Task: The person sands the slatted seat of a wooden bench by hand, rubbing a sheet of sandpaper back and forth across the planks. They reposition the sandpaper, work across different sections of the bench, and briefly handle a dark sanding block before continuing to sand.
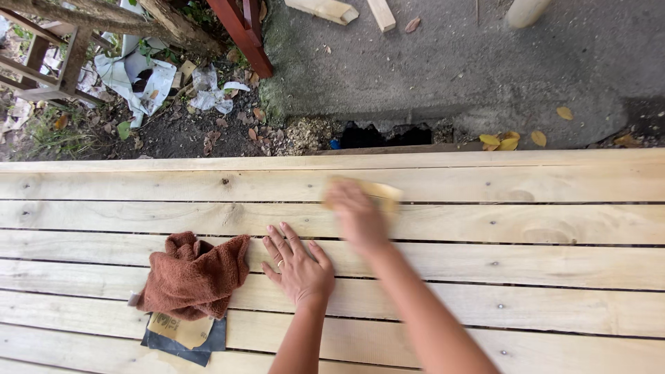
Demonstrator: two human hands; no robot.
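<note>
The left hand (296,266) lay flat on the slatted wooden surface (526,277), fingers spread open and holding nothing. The right hand (355,213) was blurred — it pressed a tan sanding piece (379,191) onto a plank farther away, fingers closed over it. A crumpled brown cloth (192,275) lay just beside the left hand, partly covering sheets of sandpaper (181,335).

Pale, knotted planks are showing on the slatted desk (485,266). Left of the left hand's fingers (280,242) a rust-brown cloth (194,273) is lying over tan-backed, dark grey sandpaper sheets (183,336). Beyond, yellow leaves (500,141) are dotting grey concrete (471,62).
</note>
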